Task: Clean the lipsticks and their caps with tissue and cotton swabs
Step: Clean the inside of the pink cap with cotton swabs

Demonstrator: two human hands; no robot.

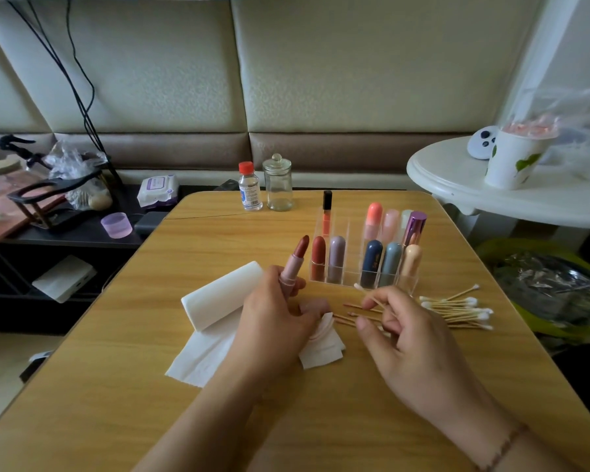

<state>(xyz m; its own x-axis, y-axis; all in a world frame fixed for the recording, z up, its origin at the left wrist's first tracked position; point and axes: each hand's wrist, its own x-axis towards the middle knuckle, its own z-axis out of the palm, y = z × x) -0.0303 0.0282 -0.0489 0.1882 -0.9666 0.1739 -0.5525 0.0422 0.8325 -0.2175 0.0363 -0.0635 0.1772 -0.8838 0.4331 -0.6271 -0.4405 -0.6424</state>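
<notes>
Pink lipstick [295, 264] gripped upright in left hand [276, 318], bullet exposed for cleaning | swab [372, 296] pinched by right hand [399, 332], tip toward 11 o'clock | spare swabs [457, 310] kept at 3 o'clock

Both forearms are cut off by the bottom edge. The left hand [273, 321] hides the open lipstick's [295, 264] base (and part of the tissue [201, 356]). Label print on the small bottle [250, 189] is too small to read.

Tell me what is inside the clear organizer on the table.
The clear organizer holds capped lipsticks upright in two rows, a lip gloss tube at the back left, and a purple metallic tube back right. Some compartments look unfilled. The tubes' contents stay hidden under their caps.
</notes>
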